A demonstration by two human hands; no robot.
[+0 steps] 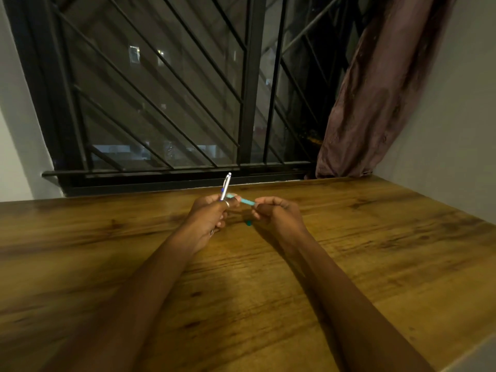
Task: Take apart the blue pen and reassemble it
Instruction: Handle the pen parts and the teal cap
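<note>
My left hand (210, 216) is closed around a silver pen piece with blue accents (225, 187), which sticks up and away from the fist. A thin light-blue piece (244, 201) spans the gap between both hands, its left end at my left fingertips. My right hand (276, 213) pinches its right end. A small teal bit (248, 223) shows just below my right fingers; whether it lies on the table or is held is unclear. Both hands hover just above the wooden table (349, 237), near its far edge.
A barred dark window (166, 98) rises right behind the table's far edge. A brownish curtain (375, 98) hangs at the back right, touching the tabletop corner. White walls stand at left and right.
</note>
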